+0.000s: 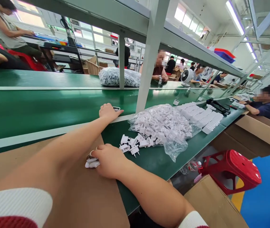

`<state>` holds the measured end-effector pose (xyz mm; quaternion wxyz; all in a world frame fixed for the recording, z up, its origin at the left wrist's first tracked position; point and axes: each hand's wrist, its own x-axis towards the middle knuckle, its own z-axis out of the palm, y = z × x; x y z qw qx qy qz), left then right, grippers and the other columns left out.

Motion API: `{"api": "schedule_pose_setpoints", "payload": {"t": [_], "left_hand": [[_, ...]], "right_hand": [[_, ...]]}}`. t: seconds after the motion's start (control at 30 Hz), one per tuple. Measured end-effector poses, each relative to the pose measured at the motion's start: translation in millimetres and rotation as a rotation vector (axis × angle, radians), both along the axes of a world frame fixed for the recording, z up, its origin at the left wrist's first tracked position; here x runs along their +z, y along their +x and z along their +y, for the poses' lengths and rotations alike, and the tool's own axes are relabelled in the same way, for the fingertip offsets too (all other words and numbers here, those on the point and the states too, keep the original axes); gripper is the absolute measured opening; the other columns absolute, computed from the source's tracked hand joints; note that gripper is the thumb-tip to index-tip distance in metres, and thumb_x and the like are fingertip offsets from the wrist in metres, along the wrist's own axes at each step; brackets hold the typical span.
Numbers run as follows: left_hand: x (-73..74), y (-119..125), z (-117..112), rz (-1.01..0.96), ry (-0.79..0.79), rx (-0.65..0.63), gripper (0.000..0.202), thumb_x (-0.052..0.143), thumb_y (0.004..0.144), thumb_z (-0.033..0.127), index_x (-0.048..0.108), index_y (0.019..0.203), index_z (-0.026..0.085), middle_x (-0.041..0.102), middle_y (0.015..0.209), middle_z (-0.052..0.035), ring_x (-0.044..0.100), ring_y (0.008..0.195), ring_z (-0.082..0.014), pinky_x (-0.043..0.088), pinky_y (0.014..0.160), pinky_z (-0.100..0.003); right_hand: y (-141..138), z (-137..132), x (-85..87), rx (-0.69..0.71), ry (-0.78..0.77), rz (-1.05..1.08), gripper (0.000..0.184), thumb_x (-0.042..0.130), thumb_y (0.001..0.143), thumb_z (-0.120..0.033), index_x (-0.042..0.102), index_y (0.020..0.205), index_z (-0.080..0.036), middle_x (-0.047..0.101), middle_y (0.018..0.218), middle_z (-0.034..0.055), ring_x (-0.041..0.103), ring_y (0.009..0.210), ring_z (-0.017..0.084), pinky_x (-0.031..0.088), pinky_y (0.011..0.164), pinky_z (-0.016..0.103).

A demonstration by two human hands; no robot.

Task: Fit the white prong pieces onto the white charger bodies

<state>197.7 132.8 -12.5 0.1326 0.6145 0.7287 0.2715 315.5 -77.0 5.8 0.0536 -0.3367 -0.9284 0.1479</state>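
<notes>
My left hand (108,112) reaches out over the green conveyor belt, its fingers curled and thumb stretched beside a small white plastic housing (116,108). Most of that housing is hidden by the hand. Lower down, my right hand (111,161) is closed over white plug pieces (92,163) at the cardboard sheet; fingers cover part of them. Right of it, several loose white two-pin plugs (132,145) lie on the green bench. Behind these, a clear plastic bag (161,123) spills over with many more white plugs.
Rows of white housings (200,115) stand beyond the bag, with a black strap (218,106) near them. A white upright post (146,63) rises between bench and belt. Single white housings (176,102) sit on the belt. A red stool (239,171) and cardboard boxes stand at right; co-workers sit around.
</notes>
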Motion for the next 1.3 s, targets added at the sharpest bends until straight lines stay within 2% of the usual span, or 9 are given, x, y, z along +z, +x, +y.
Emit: {"api": "schedule_pose_setpoints", "payload": {"t": [0.07,0.2,0.43,0.57,0.7,0.8,0.87,0.97,1.3], "left_hand": [[-1.4,-3,0,-0.003,-0.008,0.026,0.077,0.065,0.088,0.055,0.048,0.132,-0.005,0.048,0.137,-0.0392,0.049,0.129,-0.0524,0.042,0.104,-0.06],[4.0,-29,-29,0.008,0.031,-0.129,0.056,0.066,0.087,0.048,0.059,0.126,0.009,0.061,0.131,-0.0208,0.061,0.118,-0.0338,0.046,0.105,-0.041],[12.0,-102,-170,0.071,0.182,-0.359,0.06,0.058,0.085,0.06,0.065,0.129,0.02,0.069,0.123,-0.0112,0.06,0.119,-0.0339,0.047,0.106,-0.043],[6.3,-113,-250,0.034,0.06,-0.521,0.058,0.059,0.09,0.054,0.06,0.141,0.026,0.068,0.129,-0.0089,0.063,0.119,-0.0303,0.049,0.107,-0.04],[-7.9,-108,-300,-0.123,0.024,-0.547,0.069,0.063,0.092,0.047,0.042,0.157,0.031,0.057,0.148,-0.0088,0.059,0.13,-0.0275,0.051,0.108,-0.037],[-19.7,-101,-313,-0.272,0.095,-0.338,0.079,0.076,0.082,0.057,0.048,0.149,0.026,0.061,0.14,-0.0119,0.064,0.12,-0.0286,0.056,0.101,-0.04],[-24.3,-98,-313,-0.348,0.096,-0.265,0.06,0.075,0.083,0.06,0.063,0.13,0.023,0.069,0.121,-0.0092,0.068,0.104,-0.0263,0.059,0.09,-0.037],[-25.8,-98,-309,-0.399,0.101,-0.35,0.039,0.065,0.092,0.055,0.072,0.115,0.024,0.071,0.111,-0.0071,0.068,0.098,-0.0238,0.059,0.085,-0.034],[-26.1,-98,-304,-0.422,0.146,-0.36,0.041,0.066,0.092,0.06,0.075,0.108,0.024,0.07,0.105,-0.0069,0.065,0.101,-0.0252,0.057,0.087,-0.034]], "right_hand": [[1,1,-0.1,0.007,-0.002,0.001,0.031,0.066,0.085,-0.018,0.068,0.116,-0.02,0.068,0.107,0.0054,0.063,0.101,0.025,0.047,0.064,0.03],[2,3,-1.6,-0.034,0.03,0.04,0.031,0.065,0.084,-0.015,0.068,0.114,-0.021,0.068,0.107,0.0048,0.061,0.101,0.024,0.046,0.064,0.031],[7,13,-2.2,-0.352,0.109,0.41,0.032,0.059,0.077,-0.007,0.07,0.106,-0.019,0.063,0.108,0.0092,0.056,0.102,0.026,0.049,0.084,0.036],[0,18,-14.6,-0.278,0.053,0.659,0.035,0.054,0.08,-0.004,0.069,0.108,-0.018,0.062,0.103,0.0083,0.057,0.101,0.024,0.049,0.092,0.038],[-8,12,-25.1,-0.174,-0.138,0.8,0.035,0.059,0.088,-0.016,0.064,0.122,-0.02,0.066,0.11,0.0078,0.062,0.105,0.021,0.052,0.09,0.034],[-9,5,-22.0,-0.093,-0.152,0.811,0.031,0.062,0.089,-0.019,0.065,0.119,-0.023,0.069,0.111,0.0061,0.063,0.103,0.02,0.052,0.089,0.033],[-8,0,-16.1,-0.03,-0.078,0.748,0.024,0.059,0.089,-0.016,0.068,0.111,-0.023,0.069,0.107,0.0059,0.063,0.101,0.021,0.052,0.089,0.034],[-7,-5,-8.3,0.04,0.035,0.659,0.02,0.055,0.091,-0.014,0.068,0.103,-0.022,0.067,0.098,0.0064,0.061,0.095,0.021,0.052,0.084,0.035],[-13,-20,-8.6,0.199,0.182,0.501,0.015,0.053,0.094,-0.012,0.064,0.094,-0.023,0.06,0.089,0.0063,0.056,0.087,0.022,0.049,0.075,0.034]]}}
